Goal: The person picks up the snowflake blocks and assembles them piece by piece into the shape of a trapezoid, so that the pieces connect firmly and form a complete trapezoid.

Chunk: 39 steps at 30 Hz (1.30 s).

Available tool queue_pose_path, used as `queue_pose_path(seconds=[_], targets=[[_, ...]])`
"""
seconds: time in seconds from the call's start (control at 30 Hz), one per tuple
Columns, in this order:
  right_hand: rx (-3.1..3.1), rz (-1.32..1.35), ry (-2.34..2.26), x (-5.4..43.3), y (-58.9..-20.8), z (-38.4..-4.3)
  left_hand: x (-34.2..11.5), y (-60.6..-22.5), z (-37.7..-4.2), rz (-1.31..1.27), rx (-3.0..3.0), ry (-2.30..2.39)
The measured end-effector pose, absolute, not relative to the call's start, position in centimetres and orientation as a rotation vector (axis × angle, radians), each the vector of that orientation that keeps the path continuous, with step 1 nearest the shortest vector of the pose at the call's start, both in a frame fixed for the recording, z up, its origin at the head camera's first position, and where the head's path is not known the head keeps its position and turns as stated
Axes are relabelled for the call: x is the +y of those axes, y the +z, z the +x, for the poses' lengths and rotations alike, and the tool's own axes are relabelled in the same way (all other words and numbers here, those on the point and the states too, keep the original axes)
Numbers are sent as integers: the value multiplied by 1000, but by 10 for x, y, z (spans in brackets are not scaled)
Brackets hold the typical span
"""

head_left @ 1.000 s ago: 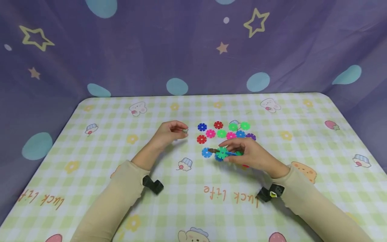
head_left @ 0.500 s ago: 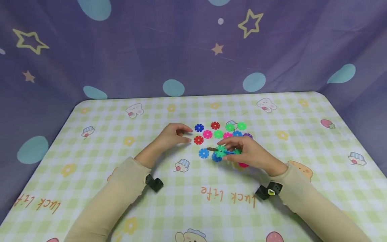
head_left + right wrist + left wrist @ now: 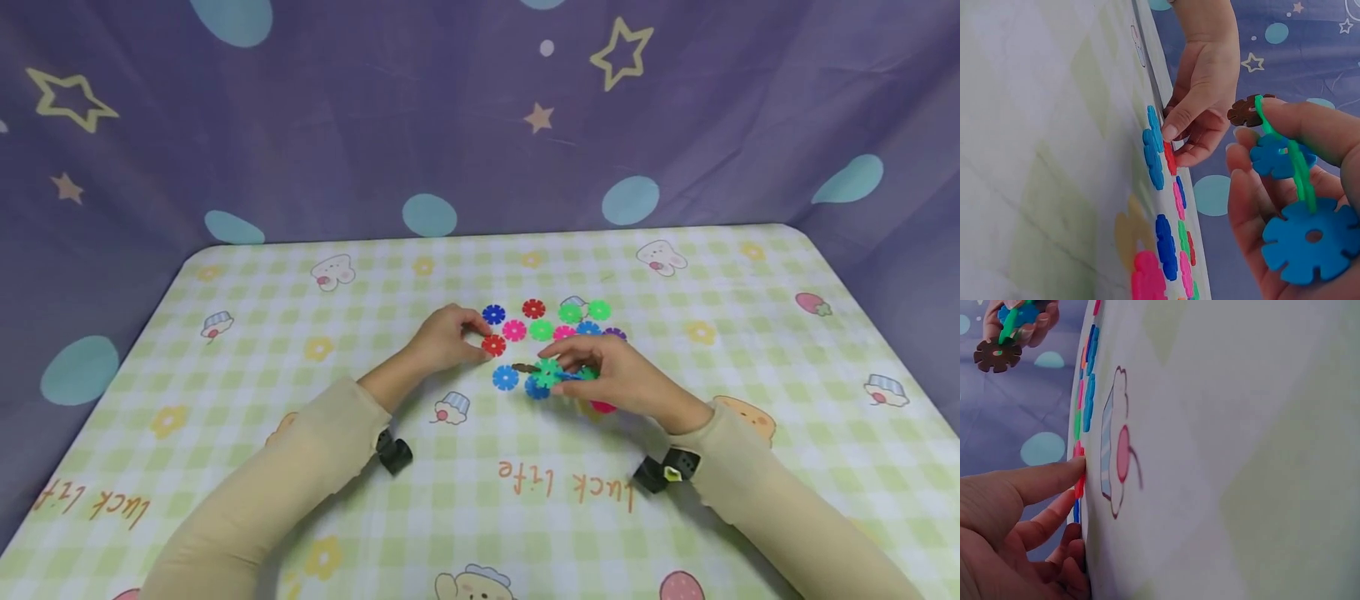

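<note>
My left hand (image 3: pixel 447 340) is at a red snowflake disc (image 3: pixel 495 345), thumb and forefinger on opposite sides of its edge. The disc lies flat on the cloth; in the right wrist view the same red disc (image 3: pixel 1170 157) shows beside the thumb tip. My right hand (image 3: pixel 611 379) holds a small chain of interlocked snowflake discs above the table. A brown disc (image 3: pixel 1245 111), green discs (image 3: pixel 1300 169) seen edge-on and blue discs (image 3: pixel 1310 242) make up the chain. Its thumb presses near the brown end, and curled fingers partly hide the rest.
Loose discs lie in rough rows on the checked tablecloth (image 3: pixel 360 500): dark blue (image 3: pixel 493 314), pink (image 3: pixel 513 330), green (image 3: pixel 542 330), purple (image 3: pixel 616 334) and others. A light blue disc (image 3: pixel 505 377) sits in front of the red one. A purple curtain (image 3: pixel 337 150) hangs behind the table.
My left hand let go of a small pale thing it pinched one second ago, then moved right to the red disc. My right hand still holds the chain in about the same place.
</note>
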State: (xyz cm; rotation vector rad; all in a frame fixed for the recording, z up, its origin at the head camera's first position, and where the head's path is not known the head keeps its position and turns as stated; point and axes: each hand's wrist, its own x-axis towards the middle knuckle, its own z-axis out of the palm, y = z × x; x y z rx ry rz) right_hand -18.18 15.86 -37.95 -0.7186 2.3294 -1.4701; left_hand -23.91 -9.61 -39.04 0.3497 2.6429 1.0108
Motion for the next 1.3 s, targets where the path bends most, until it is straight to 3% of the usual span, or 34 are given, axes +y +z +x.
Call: queue_pose_path(seconds=[0.3, 0.5, 0.8, 1.3], targets=[[2363, -717, -1461, 161, -380, -183, -106, -389, -235, 338, 2425, 1272], [2366, -706, -1463, 162, -381, -185, -110, -376, -218, 460, 2225, 1399], [2352, -756, -1460, 163, -383, -185, -106, -370, -197, 485, 2088, 1449], [2329, -786, -1451, 162, -384, -184, -102, -371, -195, 494, 2043, 1434]])
